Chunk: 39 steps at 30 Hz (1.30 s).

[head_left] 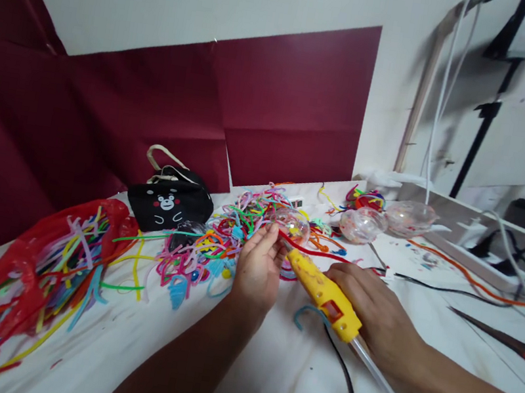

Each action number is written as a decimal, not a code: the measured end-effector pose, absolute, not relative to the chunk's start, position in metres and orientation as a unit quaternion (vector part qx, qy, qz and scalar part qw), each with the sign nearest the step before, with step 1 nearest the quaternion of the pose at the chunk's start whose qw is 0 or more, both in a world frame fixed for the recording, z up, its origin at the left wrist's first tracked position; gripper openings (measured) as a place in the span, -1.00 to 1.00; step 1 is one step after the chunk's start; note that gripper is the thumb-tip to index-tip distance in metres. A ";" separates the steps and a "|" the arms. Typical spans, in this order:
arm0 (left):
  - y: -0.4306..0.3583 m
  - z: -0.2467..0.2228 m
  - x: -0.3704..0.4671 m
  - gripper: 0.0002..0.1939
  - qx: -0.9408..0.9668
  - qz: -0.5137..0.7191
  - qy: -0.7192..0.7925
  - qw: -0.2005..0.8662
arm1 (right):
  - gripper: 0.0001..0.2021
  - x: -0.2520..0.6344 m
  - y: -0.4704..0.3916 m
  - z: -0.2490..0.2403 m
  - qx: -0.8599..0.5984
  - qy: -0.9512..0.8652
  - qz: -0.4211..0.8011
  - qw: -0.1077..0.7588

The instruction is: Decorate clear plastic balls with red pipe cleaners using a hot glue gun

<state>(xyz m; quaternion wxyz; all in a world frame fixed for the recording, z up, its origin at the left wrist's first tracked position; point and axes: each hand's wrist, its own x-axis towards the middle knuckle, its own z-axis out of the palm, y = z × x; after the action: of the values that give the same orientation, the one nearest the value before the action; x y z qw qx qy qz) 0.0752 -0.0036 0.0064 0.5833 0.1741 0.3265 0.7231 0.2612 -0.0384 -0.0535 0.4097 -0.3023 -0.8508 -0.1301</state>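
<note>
The left grip (259, 269) pinches one red fuzzy stem (318, 253), which runs rightward behind one yellow glue gun (313, 284) clasped in the right grip (372, 307). Three clear balls (362, 225) sit beyond both grips; one black pouch (151, 205) and one red bag (25, 278) lie left of them, one red-handled tool (509, 340) right.

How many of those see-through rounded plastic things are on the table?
3: a clear piece beyond the yellow glue gun, by the colourful pile; a second and a third side by side farther right, toward the power strip. The pile may hide more.
</note>
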 end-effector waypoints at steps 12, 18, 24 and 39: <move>-0.004 -0.001 0.075 -0.87 0.195 0.719 0.312 0.590 | -0.82 0.257 -0.038 -0.058 -0.311 -0.842 -0.140 0.418; -0.005 -0.001 0.077 -0.89 0.184 0.723 0.310 0.589 | -0.84 0.256 -0.039 -0.057 -0.315 -0.840 -0.131 0.421; -0.003 -0.004 0.076 -0.87 0.183 0.723 0.307 0.591 | -0.82 0.257 -0.040 -0.057 -0.316 -0.837 -0.127 0.428; -0.004 0.000 0.076 -0.88 0.172 0.725 0.316 0.588 | -0.91 0.259 -0.039 -0.062 -0.319 -0.842 -0.104 0.422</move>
<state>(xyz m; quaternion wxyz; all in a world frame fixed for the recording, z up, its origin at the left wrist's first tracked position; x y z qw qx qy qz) 0.0757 -0.0040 -0.0004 0.5876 0.1721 0.3160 0.7247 0.2593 -0.0393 -0.0616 0.4217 -0.3192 -0.8423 -0.1038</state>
